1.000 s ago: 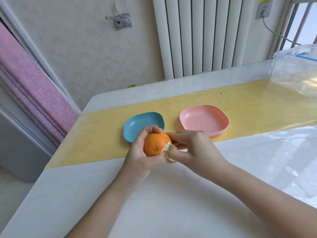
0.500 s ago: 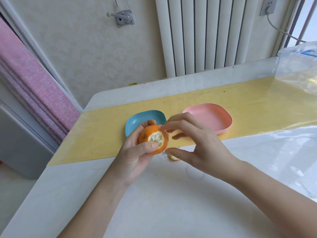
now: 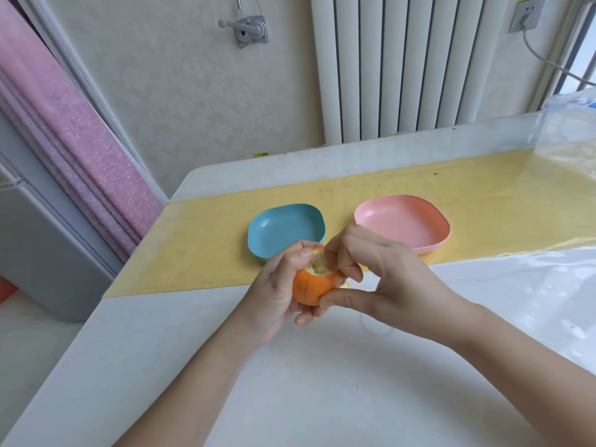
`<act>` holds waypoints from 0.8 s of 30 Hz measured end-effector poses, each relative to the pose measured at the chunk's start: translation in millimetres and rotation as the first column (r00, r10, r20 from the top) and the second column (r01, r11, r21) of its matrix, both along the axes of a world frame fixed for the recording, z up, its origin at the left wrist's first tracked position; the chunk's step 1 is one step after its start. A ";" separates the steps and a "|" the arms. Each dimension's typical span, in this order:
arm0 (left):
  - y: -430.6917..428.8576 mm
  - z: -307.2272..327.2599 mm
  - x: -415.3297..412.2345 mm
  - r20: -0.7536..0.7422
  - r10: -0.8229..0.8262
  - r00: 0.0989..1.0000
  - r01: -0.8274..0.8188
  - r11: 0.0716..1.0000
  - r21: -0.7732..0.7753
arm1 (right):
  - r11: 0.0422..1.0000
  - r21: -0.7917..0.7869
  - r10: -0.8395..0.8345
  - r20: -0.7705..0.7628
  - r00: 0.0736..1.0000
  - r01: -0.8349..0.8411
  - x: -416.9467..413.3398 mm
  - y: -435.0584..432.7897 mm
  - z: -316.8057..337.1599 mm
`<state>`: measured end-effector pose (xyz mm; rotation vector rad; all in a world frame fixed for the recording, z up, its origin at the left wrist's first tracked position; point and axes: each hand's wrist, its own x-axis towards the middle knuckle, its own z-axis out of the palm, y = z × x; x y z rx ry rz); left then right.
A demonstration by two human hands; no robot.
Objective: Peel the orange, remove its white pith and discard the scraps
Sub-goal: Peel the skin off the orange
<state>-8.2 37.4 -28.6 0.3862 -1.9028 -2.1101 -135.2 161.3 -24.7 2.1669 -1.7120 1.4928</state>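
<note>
1. The left hand (image 3: 277, 285) gripped the orange (image 3: 317, 279), its fingers (image 3: 304, 317) curled round the underside and its thumb up at the opened top. The right hand (image 3: 387, 275) pinched the peel (image 3: 304, 290), fingers hooked into the opening and thumb pressed against the skin below. Whether the fruit rested on the table (image 3: 322, 382) or hung just above it could not be told.
2. A hard pull by the right fingers would likely tear off only a small flap, leaving pith stuck to the flesh.
3. Fingers dug too deep into the opening could burst a segment. The juice would then make both grips slippery.
4. If the pull outmatched the left grip, the orange could twist free and roll away from the fingers.
5. A pale scrap (image 3: 346, 285) seemed to lie just under the right fingers, so more scraps might land on the table rather than in a dish.
6. The blue dish (image 3: 283, 227) sat just beyond the left fingers, and the pink dish (image 3: 403, 221) just beyond the right ones. Both were near enough for a careless reach to knock.
7. On the near side of the fingers the table lay open toward the person.
8. The table's left edge ran well to the left of the left fingers. A clear bag (image 3: 567, 130) stood far to the right, well apart.
</note>
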 end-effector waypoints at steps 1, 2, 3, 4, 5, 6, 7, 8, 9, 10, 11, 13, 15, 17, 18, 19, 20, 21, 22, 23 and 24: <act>0.4 -0.1 -0.1 0.009 -0.001 1.000 0.001 1.000 -0.005 | 1.000 0.008 0.007 -0.015 1.000 -0.007 -0.2 -0.5 0.2; 0.9 0.0 -0.4 0.015 -0.002 1.000 0.002 1.000 -0.005 | 1.000 0.015 0.016 -0.025 1.000 -0.016 -0.4 -0.8 0.4; 1.5 0.1 -1.0 0.019 0.000 1.000 0.001 1.000 -0.003 | 0.999 0.021 0.027 -0.033 0.999 -0.026 -0.7 -1.0 0.5; 1.8 -0.3 -1.2 0.022 0.007 1.000 -0.007 1.000 -0.002 | 0.999 0.027 0.036 -0.039 0.999 -0.035 -1.0 -1.1 0.3; 2.5 -0.1 -1.3 0.026 0.014 1.000 -0.014 1.000 0.000 | 0.999 0.031 0.043 -0.045 0.998 -0.042 -1.4 -1.2 -0.2; 2.9 -0.1 -1.2 0.030 0.021 0.999 -0.021 1.000 0.002 | 0.998 0.032 0.049 -0.048 0.998 -0.048 -1.7 -1.6 -0.8; 3.3 0.1 -1.2 0.032 0.026 0.999 -0.026 1.000 0.007 | 0.998 0.026 0.051 -0.049 0.998 -0.050 -2.1 -1.8 -1.8; 3.7 0.7 -1.0 0.032 0.031 0.999 -0.032 0.999 0.022 | 0.999 0.013 0.045 -0.049 0.998 -0.045 -2.6 -2.2 -3.0; 3.9 1.6 -0.8 0.031 0.034 0.999 -0.035 0.998 0.044 | 0.999 -0.006 0.032 -0.046 0.998 -0.033 -3.2 -2.5 -4.1; 3.5 2.5 -0.6 0.027 0.035 0.999 -0.036 0.997 0.063 | 1.000 -0.025 0.017 -0.039 0.999 -0.018 -3.6 -3.0 -5.2; 3.4 3.9 -0.5 0.021 0.036 0.999 -0.038 0.996 0.077 | 0.999 -0.041 0.003 -0.026 1.000 -0.004 -3.5 -3.1 -6.1; 2.2 5.9 -0.4 -0.008 0.044 0.999 -0.043 0.996 0.084 | 0.996 -0.090 -0.012 0.003 1.000 0.013 -1.6 -3.0 -6.7; 0.4 7.1 -0.5 -0.034 0.058 0.998 -0.056 0.996 0.068 | 0.987 -0.158 -0.036 0.014 0.999 0.038 1.5 -2.9 -6.1; 0.0 7.1 -0.7 -0.047 0.071 0.996 -0.068 0.996 0.061 | 0.978 -0.196 -0.065 0.012 0.998 0.066 4.2 -3.0 -6.1; 0.6 7.3 -0.9 -0.053 0.072 0.996 -0.069 0.996 0.059 | 0.976 -0.205 -0.078 0.018 0.997 0.080 5.1 -3.0 -6.4; 0.8 7.0 -0.9 -0.062 0.076 0.995 -0.072 0.996 0.061 | 0.973 -0.209 -0.090 0.028 0.996 0.094 5.7 -2.9 -6.8; 0.5 6.8 -0.9 -0.070 0.081 0.994 -0.076 0.995 0.061 | 0.971 -0.212 -0.102 0.037 0.994 0.107 6.3 -3.0 -7.1; 0.7 7.0 -0.6 -0.073 0.084 0.994 -0.080 0.995 0.057 | 0.970 -0.213 -0.109 0.045 0.993 0.116 6.7 -3.2 -7.3; 0.5 7.1 -0.2 -0.074 0.086 0.994 -0.083 0.995 0.051 | 0.971 -0.209 -0.111 0.053 0.992 0.119 6.9 -3.5 -7.5; 0.1 6.9 0.2 -0.076 0.087 0.993 -0.084 0.996 0.041 | 0.973 -0.198 -0.107 0.057 0.993 0.116 6.7 -3.8 -7.6; -0.2 6.5 0.3 -0.077 0.086 0.993 -0.084 0.996 0.030 | 0.978 -0.179 -0.102 0.056 0.993 0.110 5.9 -4.1 -7.7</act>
